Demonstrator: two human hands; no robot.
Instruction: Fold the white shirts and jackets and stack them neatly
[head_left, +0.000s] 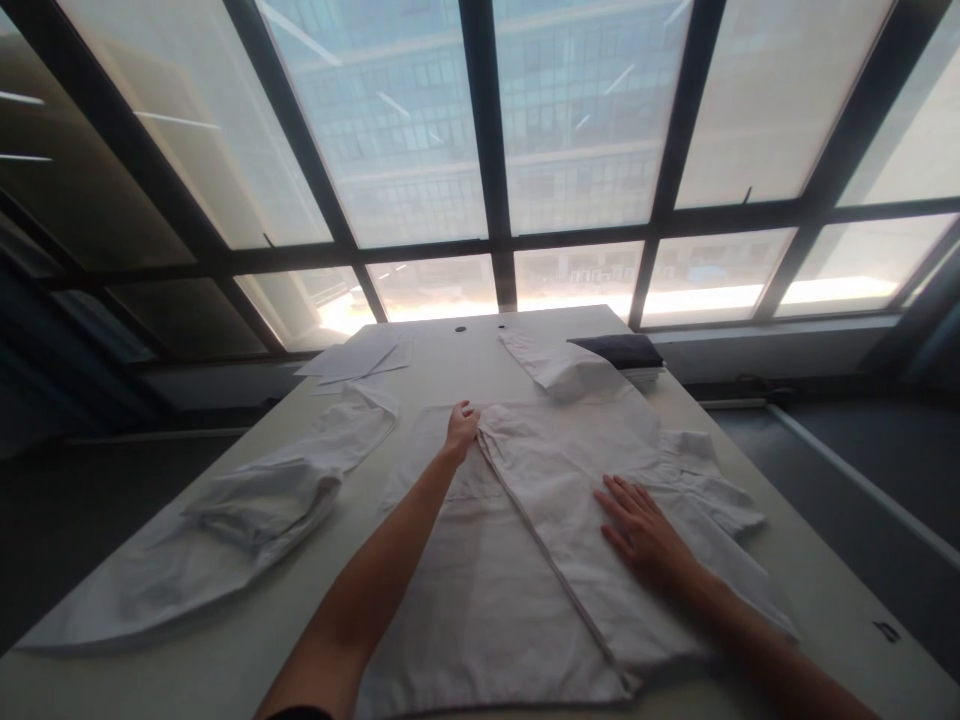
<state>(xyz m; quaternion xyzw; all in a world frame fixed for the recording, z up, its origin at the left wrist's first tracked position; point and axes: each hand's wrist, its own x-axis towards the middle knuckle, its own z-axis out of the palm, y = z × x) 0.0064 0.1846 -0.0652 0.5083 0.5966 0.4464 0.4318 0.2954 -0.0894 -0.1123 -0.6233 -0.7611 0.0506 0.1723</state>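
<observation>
Across pale counter (442, 365) below windows (577, 120), got white garment (465, 570) laid out lower centre of frame, with long edge (546, 548) slanting down-right from left hand (462, 430), pinching its far end and nearer it than right hand (645, 530), flat, fingers apart on cloth.

Lies spread on the table (431, 365) as a white garment (525, 590), lightly wrinkled, one sleeve reaching toward the far edge, more cloth bunched at right. Has a long edge running diagonally, pinched near its far end by the left hand (463, 427); lies under the flat right hand (637, 522).
</observation>
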